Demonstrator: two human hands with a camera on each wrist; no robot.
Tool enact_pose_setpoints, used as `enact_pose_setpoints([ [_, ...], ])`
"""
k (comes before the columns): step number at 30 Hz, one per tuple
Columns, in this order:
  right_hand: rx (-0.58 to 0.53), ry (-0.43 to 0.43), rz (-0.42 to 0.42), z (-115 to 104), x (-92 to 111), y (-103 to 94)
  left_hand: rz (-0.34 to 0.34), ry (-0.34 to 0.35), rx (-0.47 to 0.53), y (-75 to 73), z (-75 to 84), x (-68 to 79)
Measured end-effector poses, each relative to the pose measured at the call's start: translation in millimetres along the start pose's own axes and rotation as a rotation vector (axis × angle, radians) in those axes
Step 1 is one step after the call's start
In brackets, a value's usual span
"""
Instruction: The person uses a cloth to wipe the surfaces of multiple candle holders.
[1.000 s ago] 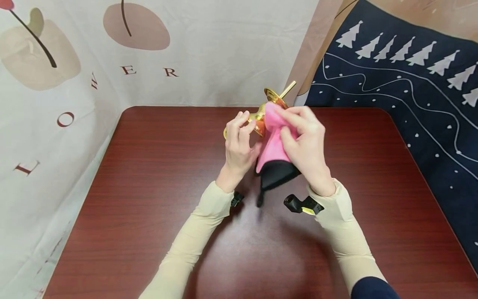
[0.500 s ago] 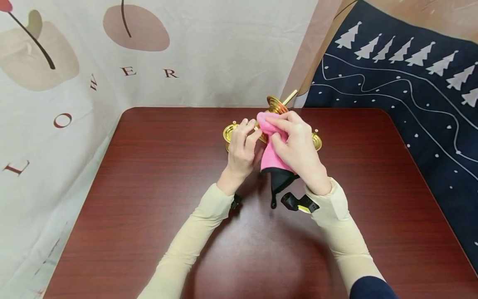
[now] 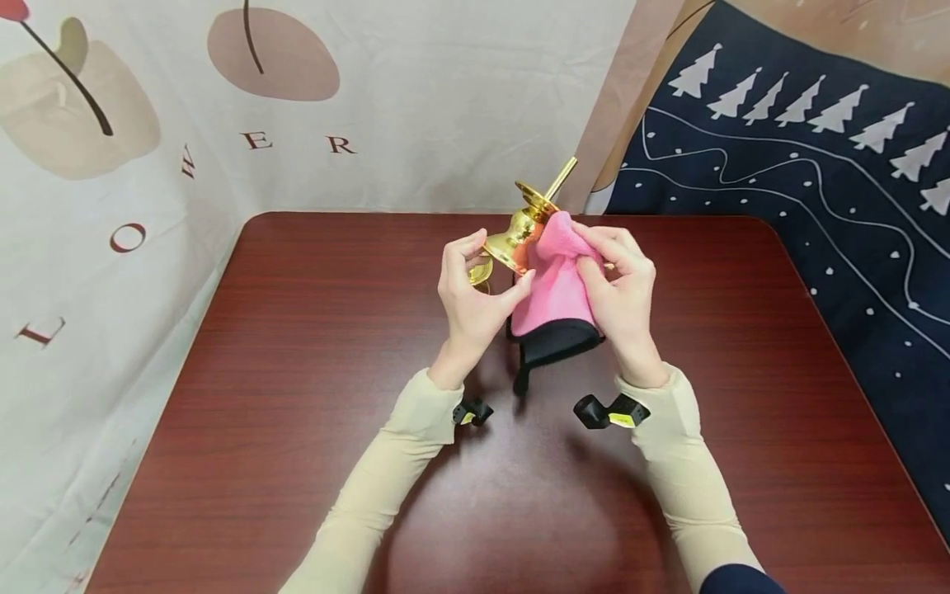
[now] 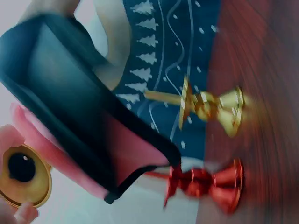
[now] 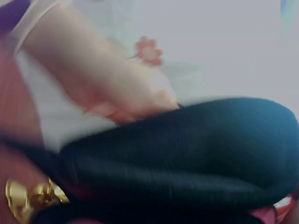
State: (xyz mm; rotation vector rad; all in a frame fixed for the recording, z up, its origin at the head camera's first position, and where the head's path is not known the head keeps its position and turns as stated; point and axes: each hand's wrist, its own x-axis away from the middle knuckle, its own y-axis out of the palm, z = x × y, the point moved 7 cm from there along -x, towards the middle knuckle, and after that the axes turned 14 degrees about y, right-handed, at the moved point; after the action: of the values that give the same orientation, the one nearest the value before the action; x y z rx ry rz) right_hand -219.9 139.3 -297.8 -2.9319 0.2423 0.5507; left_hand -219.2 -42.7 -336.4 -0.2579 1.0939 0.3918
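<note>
A gold candlestick [image 3: 512, 235] is tilted in the air over the back of the table, its thin stem pointing up and right. My left hand [image 3: 475, 285] holds it by the rim of its base, thumb and fingers spread across the rim. In the left wrist view that round base [image 4: 25, 184] shows its hollow underside between the fingertips. My right hand [image 3: 619, 285] grips a pink cloth mitt [image 3: 552, 285] and presses it to the candlestick's side. The mitt's black cuff [image 3: 558, 342] hangs down with a small loop; its opening faces the left wrist camera.
In the left wrist view, another gold candlestick [image 4: 205, 107] and a red-looking candlestick [image 4: 205, 186] stand on the table. A gold dish-shaped part [image 3: 481, 271] shows behind my left hand. The dark wood table [image 3: 312, 396] meets a pale printed cloth [image 3: 416, 107] at its back edge.
The candlestick and mitt dipped toward me, then rose back and slightly left. My left fingers have spread from a closer grasp to the base rim. The right hand keeps its grip on the mitt.
</note>
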Motion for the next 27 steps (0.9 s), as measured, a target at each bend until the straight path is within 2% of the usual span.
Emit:
enact_pose_setpoints([
  [2, 0.087, -0.099, 0.044, -5, 3, 4.3, -0.005, -0.104, 0.08, 2.0, -2.3, 0.7],
  [4, 0.144, -0.172, 0.042, -8, 7, 10.6, -0.004, -0.214, 0.175, 3.9, -5.2, 1.7],
  [7, 0.177, -0.218, -0.044, -12, 13, 19.6, 0.016, -0.375, 0.316, 5.5, -9.1, 3.0],
  [10, 0.118, -0.184, -0.182, -11, 15, 22.4, 0.057, -0.5, 0.438, 5.1, -12.3, 4.8],
  [14, -0.013, -0.038, -0.31, -4, 10, 16.5, 0.119, -0.616, 0.575, 4.2, -15.1, 6.7],
  [17, -0.084, 0.125, -0.295, 7, 4, 9.0, 0.159, -0.701, 0.669, 4.8, -16.8, 8.5],
  [19, -0.148, 0.278, -0.256, 17, 1, 5.3, 0.162, -0.75, 0.715, 6.2, -17.1, 9.5],
  [21, -0.249, 0.453, -0.213, 28, 1, 4.0, 0.144, -0.796, 0.753, 8.4, -16.3, 10.9],
  [23, -0.358, 0.591, -0.19, 35, 2, 6.0, 0.117, -0.837, 0.775, 10.5, -15.4, 12.3],
  [25, -0.455, 0.669, -0.194, 38, 2, 10.0, 0.083, -0.863, 0.787, 12.2, -14.5, 13.0],
  [27, -0.518, 0.697, -0.211, 37, 1, 13.7, 0.046, -0.873, 0.797, 13.4, -13.5, 12.9],
])
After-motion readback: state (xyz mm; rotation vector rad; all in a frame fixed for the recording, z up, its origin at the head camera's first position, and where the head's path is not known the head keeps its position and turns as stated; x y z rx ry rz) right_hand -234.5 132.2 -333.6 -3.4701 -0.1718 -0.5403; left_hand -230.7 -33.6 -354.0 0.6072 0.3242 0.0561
